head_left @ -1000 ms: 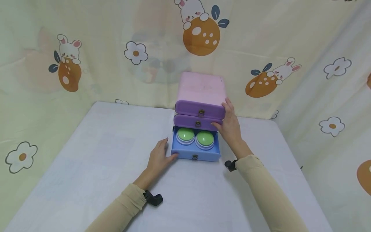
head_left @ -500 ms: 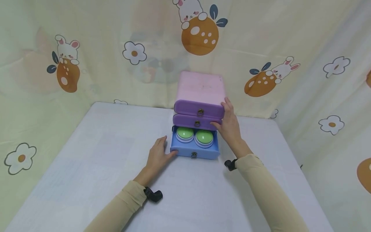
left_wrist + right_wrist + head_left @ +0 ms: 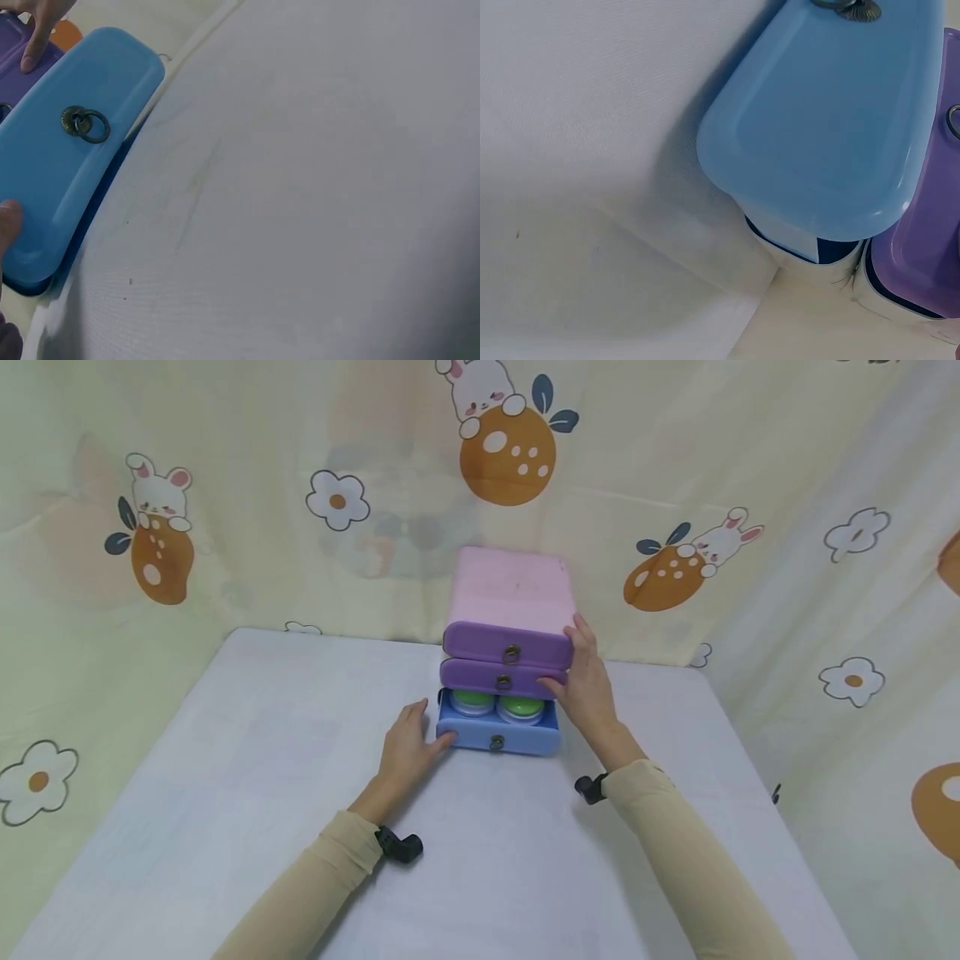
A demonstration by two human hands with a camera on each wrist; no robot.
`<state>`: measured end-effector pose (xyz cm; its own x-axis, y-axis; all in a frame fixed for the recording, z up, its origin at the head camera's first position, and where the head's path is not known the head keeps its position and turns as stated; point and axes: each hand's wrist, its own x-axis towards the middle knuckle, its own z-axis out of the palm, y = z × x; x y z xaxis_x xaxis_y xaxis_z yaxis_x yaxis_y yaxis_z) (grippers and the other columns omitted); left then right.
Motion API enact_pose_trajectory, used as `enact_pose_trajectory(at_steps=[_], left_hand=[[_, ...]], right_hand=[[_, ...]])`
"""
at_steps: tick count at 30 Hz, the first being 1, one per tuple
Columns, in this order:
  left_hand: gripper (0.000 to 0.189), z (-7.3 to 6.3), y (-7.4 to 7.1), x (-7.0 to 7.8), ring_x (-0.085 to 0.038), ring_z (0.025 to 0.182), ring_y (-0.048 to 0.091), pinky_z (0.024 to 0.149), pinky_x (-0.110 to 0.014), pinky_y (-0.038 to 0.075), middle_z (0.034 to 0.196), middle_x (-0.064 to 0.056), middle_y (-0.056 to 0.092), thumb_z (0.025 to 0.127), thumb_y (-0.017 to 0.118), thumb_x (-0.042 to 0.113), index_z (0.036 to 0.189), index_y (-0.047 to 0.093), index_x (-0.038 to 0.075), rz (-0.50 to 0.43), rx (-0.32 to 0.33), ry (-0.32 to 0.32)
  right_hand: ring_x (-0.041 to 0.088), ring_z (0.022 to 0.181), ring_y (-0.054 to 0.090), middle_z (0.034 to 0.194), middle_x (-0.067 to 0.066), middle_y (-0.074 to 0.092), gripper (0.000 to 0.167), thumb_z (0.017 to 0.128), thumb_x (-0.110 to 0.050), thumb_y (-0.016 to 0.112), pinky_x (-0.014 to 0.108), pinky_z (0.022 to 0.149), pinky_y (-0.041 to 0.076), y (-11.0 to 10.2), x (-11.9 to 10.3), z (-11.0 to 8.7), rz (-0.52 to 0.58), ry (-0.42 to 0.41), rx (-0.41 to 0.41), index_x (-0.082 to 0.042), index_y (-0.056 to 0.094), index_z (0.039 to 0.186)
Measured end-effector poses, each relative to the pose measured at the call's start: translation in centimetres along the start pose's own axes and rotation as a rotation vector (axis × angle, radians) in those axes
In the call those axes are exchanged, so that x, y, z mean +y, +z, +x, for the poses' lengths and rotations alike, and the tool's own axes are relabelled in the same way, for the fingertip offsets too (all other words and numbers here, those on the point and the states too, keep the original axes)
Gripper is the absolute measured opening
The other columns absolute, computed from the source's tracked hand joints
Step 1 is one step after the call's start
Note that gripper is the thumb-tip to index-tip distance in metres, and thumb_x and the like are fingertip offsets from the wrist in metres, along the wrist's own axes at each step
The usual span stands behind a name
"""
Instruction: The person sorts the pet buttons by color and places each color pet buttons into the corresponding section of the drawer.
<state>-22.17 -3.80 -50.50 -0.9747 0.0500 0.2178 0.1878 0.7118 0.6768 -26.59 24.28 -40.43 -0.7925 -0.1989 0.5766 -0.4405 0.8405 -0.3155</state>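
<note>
A small drawer cabinet (image 3: 513,589) with a pink top has two purple drawers (image 3: 480,643) and a blue bottom drawer (image 3: 465,739). The blue one is partly out; two round green-topped pieces with white bases (image 3: 520,706) sit inside, their backs hidden under the drawer above. My left hand (image 3: 405,752) has its thumb on the left end of the blue front, the other fingers extended beside it. On the cabinet's right side rests my right hand (image 3: 588,689), its thumb across the middle purple drawer's front. The left wrist view shows the left thumb (image 3: 7,225) against the blue front.
A white-covered table (image 3: 255,760) lies under everything. Behind the cabinet hangs a cream curtain (image 3: 420,435) with rabbits and flowers. Each drawer front carries a brass ring pull (image 3: 88,124).
The blue drawer has slid inward, so less of the green-topped pieces shows. My left hand has moved forward with it. My right hand keeps its place on the cabinet.
</note>
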Motion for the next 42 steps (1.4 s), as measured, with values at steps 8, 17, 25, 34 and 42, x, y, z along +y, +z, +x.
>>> enact_pose_trajectory(at_steps=[8, 17, 25, 34, 42], left_hand=[[0.085, 0.9, 0.4, -0.3, -0.033, 0.127, 0.049, 0.106, -0.043, 0.04, 0.138, -0.017, 0.049, 0.078, 0.071, 0.053, 0.139, 0.043, 0.0, 0.012, 0.02, -0.01], [0.085, 2.0, 0.9, -0.3, -0.031, 0.128, 0.049, 0.107, -0.041, 0.039, 0.138, -0.017, 0.049, 0.078, 0.071, 0.053, 0.139, 0.044, 0.0, 0.009, 0.014, -0.03], [0.083, 2.8, 1.2, -0.2, -0.031, 0.125, 0.051, 0.106, -0.041, 0.041, 0.136, -0.017, 0.052, 0.079, 0.07, 0.054, 0.137, 0.046, -0.001, 0.018, 0.007, -0.041], [0.081, 3.9, 1.2, 0.0, -0.032, 0.126, 0.05, 0.107, -0.042, 0.04, 0.135, -0.018, 0.052, 0.079, 0.071, 0.05, 0.136, 0.046, -0.002, 0.022, 0.007, -0.039], [0.076, 4.7, 1.6, 0.0, -0.031, 0.125, 0.051, 0.106, -0.042, 0.04, 0.134, -0.017, 0.053, 0.082, 0.07, 0.047, 0.136, 0.047, -0.001, 0.02, -0.005, -0.029]], right_hand=[[0.039, 0.122, 0.049, 0.158, 0.005, 0.014, 0.091, 0.075, -0.021, 0.08, 0.05, 0.099, 0.044, 0.3, 0.1, 0.1, 0.005, -0.009, 0.005, -0.014, 0.018, 0.142], [0.037, 0.129, 0.044, 0.159, 0.005, 0.011, 0.091, 0.076, -0.023, 0.079, 0.049, 0.103, 0.041, 0.3, 0.3, 0.0, -0.014, 0.005, -0.015, -0.016, 0.016, 0.142], [0.037, 0.128, 0.045, 0.159, 0.005, 0.012, 0.091, 0.077, -0.024, 0.078, 0.048, 0.105, 0.04, 0.4, 0.3, 0.0, -0.023, -0.003, -0.009, -0.016, 0.016, 0.142], [0.037, 0.13, 0.043, 0.158, 0.007, 0.015, 0.09, 0.075, -0.022, 0.08, 0.048, 0.104, 0.041, 0.4, 0.4, 0.1, -0.01, -0.037, 0.017, -0.014, 0.018, 0.14], [0.035, 0.133, 0.041, 0.158, 0.006, 0.013, 0.091, 0.075, -0.02, 0.08, 0.048, 0.105, 0.039, 0.3, 0.3, 0.1, 0.002, -0.028, 0.005, -0.014, 0.018, 0.14]])
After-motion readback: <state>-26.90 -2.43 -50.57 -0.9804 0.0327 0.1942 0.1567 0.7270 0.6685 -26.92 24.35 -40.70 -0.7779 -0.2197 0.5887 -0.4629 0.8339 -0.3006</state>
